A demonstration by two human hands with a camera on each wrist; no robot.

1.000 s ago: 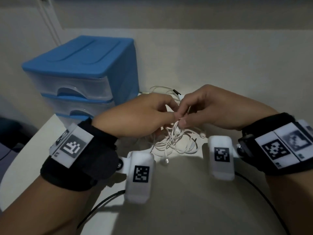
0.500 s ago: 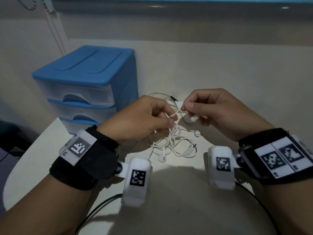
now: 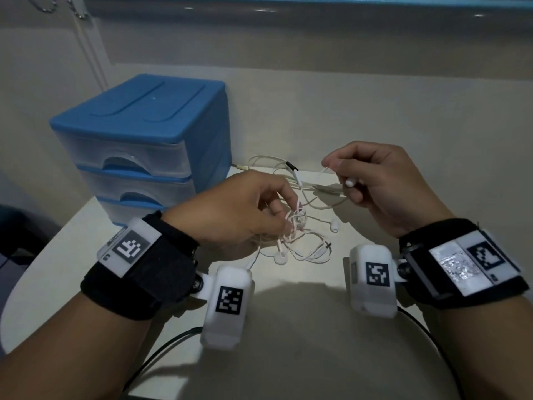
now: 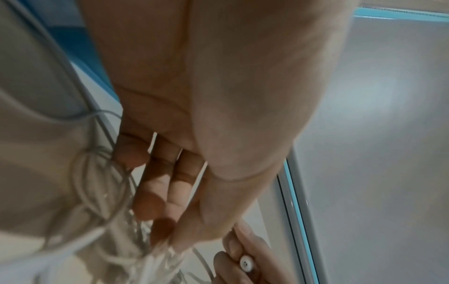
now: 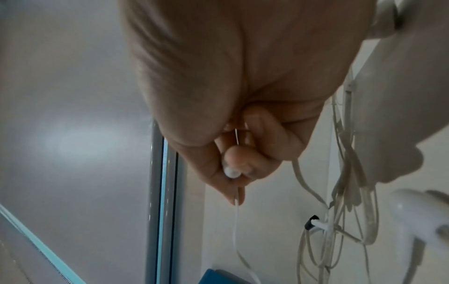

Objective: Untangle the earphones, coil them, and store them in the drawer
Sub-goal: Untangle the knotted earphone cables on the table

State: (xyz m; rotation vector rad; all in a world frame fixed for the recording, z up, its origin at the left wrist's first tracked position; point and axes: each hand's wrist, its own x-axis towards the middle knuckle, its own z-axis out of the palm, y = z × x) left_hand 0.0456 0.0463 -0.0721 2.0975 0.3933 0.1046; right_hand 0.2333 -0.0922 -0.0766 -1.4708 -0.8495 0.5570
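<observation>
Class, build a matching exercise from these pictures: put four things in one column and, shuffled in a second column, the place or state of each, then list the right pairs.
Things
1. left hand
2. right hand
3. drawer unit
4. loose earbud

Places or states
A. lies on the table between the two hands
B. stands at the far left, all drawers closed
C. pinches the knotted bundle of cable
D. holds one earbud and its thin cable, raised

Pairs: 1-C, 2-D, 3-B, 4-A

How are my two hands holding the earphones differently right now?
The left hand pinches the tangled knot of the earphones low over the table; the right hand is raised higher. The left grips a bunch of loops; the right pinches a single cord with an earbud tucked in its fingers. Both face palm down.
</observation>
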